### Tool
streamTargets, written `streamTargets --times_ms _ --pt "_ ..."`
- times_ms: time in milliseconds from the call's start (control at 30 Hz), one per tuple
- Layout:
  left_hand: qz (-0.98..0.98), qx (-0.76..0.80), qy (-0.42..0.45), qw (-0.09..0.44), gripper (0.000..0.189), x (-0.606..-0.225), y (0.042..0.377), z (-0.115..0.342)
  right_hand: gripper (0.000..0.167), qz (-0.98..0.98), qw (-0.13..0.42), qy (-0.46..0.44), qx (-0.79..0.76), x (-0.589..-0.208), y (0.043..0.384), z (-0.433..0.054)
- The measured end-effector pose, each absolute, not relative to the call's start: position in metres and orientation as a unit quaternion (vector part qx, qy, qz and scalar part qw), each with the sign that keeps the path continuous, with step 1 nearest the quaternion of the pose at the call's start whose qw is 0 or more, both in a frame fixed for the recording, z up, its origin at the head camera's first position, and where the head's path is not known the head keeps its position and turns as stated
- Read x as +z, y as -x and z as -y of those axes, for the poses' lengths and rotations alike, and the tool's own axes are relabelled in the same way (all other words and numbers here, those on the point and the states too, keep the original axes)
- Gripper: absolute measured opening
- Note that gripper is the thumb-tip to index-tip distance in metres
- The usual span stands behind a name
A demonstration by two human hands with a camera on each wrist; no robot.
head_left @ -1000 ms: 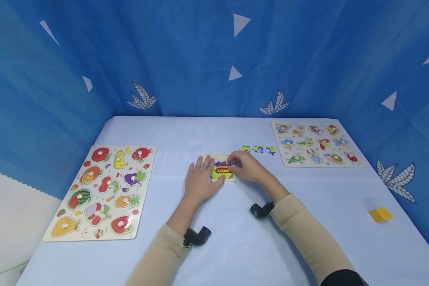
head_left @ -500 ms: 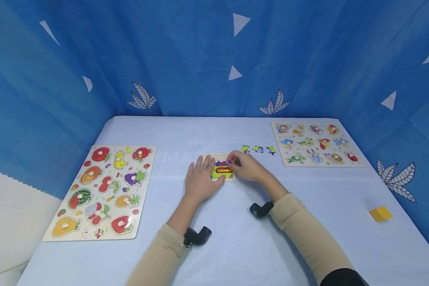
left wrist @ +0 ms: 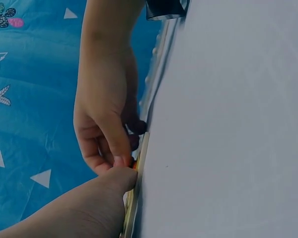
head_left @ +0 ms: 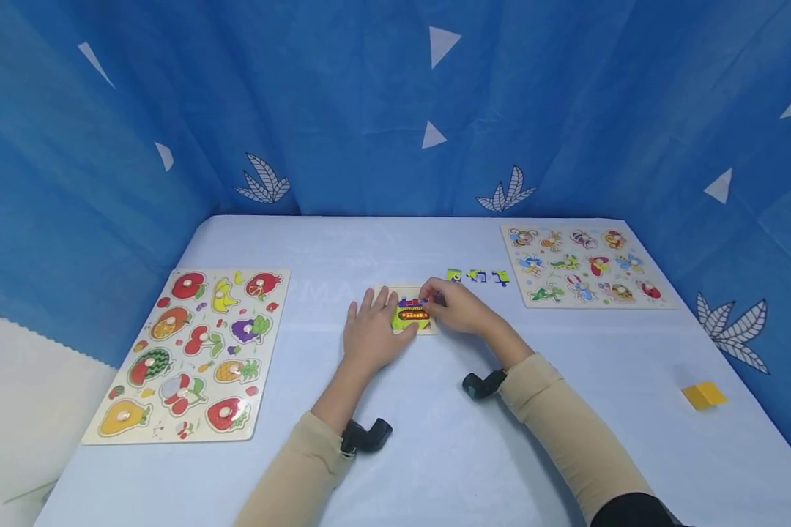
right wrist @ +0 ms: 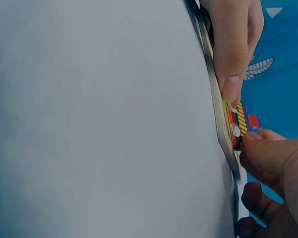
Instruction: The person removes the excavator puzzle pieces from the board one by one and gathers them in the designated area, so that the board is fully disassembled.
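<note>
A small wooden jigsaw board with a digger-like picture on a green ground lies mid-table. My left hand rests on its left side, fingers spread and straight, with the thumb along the near edge. At the board's right side my right hand pinches a jigsaw piece between thumb and forefinger. In the right wrist view that piece shows yellow-black stripes and stands tilted up from the board. The left thumb is close beside it. In the left wrist view, the hands hide most of the board.
Three loose jigsaw pieces lie in a row behind the right hand. A fruit peg puzzle lies at the left, an insect peg puzzle at the back right. A folded yellow piece sits near the right edge. Blue curtain surrounds the table.
The right thumb and forefinger have shifted slightly away from me along the board's right side, uncovering more of the picture. The left hand stays in place.
</note>
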State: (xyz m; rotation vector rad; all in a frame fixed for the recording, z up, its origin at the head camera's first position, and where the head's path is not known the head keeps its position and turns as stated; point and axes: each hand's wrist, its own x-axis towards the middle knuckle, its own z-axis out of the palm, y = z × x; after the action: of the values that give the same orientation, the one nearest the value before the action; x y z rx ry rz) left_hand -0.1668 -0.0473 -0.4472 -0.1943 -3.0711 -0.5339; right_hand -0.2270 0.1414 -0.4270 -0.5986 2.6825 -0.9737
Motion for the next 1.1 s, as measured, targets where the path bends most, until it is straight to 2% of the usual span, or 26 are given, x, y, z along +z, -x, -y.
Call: streamTargets --times_ms 600,733,833,1100 --pt "0.981 -0.187 0.053 0.006 0.081 -0.445 0.166 0.047 0.005 -0.905 0.122 0.24 -0.33 -0.416 0.221 -0.147" --pt "0.98 -0.191 0.053 0.007 0.081 -0.444 0.166 0.047 0.005 -0.91 0.124 0.226 -0.325 -0.416 0.223 -0.145" --pt "0.98 -0.192 0.053 0.007 0.081 -0.444 0.166 0.047 0.006 -0.909 0.121 0.213 -0.336 -0.418 0.225 -0.144" --pt "0.98 -0.191 0.052 0.003 0.08 -0.446 0.166 0.046 0.007 -0.907 0.095 0.249 -0.325 -0.414 0.221 -0.142"
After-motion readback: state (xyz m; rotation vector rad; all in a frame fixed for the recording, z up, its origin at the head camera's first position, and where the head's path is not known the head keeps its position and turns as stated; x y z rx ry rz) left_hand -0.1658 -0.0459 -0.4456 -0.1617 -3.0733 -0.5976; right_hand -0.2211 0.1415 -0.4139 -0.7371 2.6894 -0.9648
